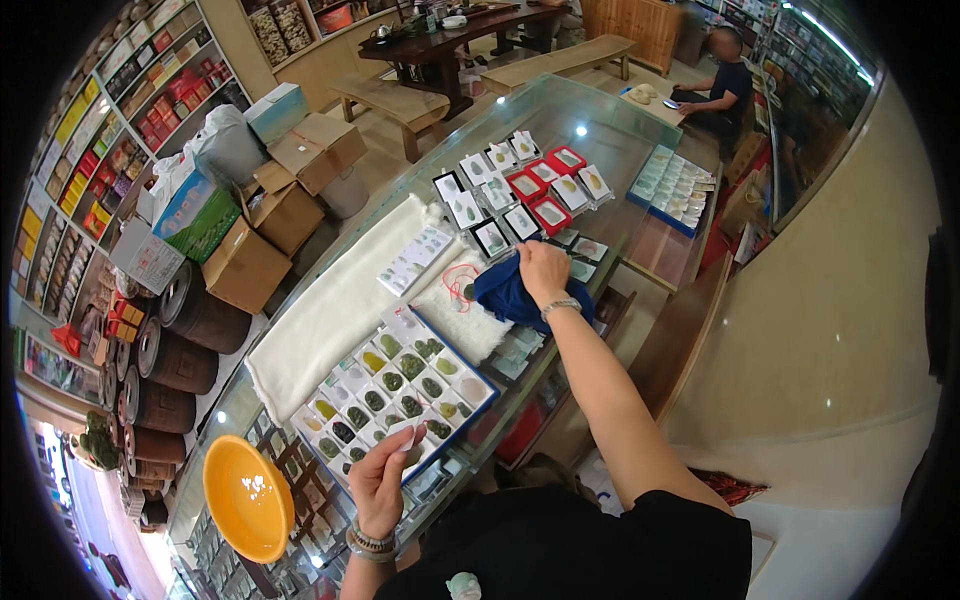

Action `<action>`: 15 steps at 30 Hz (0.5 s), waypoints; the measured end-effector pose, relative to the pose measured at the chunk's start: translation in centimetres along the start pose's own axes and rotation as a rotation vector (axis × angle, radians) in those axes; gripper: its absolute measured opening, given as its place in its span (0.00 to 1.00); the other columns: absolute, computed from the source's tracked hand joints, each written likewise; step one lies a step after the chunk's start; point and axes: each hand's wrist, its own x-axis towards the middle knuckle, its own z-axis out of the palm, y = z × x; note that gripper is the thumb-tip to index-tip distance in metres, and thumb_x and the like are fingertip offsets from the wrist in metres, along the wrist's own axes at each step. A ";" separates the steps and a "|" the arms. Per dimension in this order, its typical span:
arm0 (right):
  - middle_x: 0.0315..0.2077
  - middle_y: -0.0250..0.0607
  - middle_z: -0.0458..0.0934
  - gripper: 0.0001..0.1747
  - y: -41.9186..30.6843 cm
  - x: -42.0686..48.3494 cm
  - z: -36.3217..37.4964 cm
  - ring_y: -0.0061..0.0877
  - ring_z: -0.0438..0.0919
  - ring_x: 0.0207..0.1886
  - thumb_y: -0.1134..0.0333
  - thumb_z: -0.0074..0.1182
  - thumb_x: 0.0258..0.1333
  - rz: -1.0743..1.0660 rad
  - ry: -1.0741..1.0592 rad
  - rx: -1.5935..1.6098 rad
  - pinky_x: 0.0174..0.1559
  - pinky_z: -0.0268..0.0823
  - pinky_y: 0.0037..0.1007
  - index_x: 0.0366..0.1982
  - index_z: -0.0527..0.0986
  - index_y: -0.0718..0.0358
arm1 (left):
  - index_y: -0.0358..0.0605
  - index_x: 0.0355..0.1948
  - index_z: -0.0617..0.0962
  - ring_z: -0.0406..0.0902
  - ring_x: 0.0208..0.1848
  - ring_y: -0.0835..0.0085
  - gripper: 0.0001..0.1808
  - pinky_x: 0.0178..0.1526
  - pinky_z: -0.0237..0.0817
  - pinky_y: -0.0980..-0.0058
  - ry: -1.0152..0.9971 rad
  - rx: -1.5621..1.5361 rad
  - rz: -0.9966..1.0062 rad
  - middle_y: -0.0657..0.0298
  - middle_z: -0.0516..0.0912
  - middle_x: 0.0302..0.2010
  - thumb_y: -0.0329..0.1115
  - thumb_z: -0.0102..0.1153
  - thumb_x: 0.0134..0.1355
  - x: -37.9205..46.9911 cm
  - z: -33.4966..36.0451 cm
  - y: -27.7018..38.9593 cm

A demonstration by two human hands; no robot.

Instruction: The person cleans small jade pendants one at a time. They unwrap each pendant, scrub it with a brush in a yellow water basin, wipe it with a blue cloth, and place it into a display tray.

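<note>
My right hand (pixel 545 271) grips a dark blue cloth (pixel 499 292) bunched over the near edge of the glass counter. Beside the cloth, a red cord (pixel 459 283) with a dark green pendant (pixel 469 292) lies on a fluffy white cloth (pixel 480 334). Lower down, my left hand (pixel 381 474) pinches a small white piece (pixel 408 441) between thumb and fingers; what it is cannot be made out. That hand hovers over the front edge of a blue-rimmed tray (pixel 480 403). Carved green and yellowish stone pendants (pixel 411 366) fill the tray's white compartments.
A yellow basin (pixel 217 487) holding water stands on the glass counter at left. Boxed pendants (pixel 525 187), a long white cloth (pixel 330 315) and a second tray (pixel 660 217) spread across it. Cardboard boxes (pixel 247 262) are stacked beyond. A person (pixel 731 90) sits at far right.
</note>
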 end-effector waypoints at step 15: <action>0.53 0.44 0.79 0.20 5.8 -10.3 -8.6 0.36 0.77 0.56 0.60 0.48 0.67 0.789 -0.150 2.360 0.59 0.69 0.41 0.56 0.74 0.62 | 0.27 0.54 0.78 0.83 0.50 0.64 0.18 0.57 0.72 0.69 -0.170 -0.192 -0.078 0.47 0.86 0.47 0.34 0.47 0.75 6.6 2.8 -3.6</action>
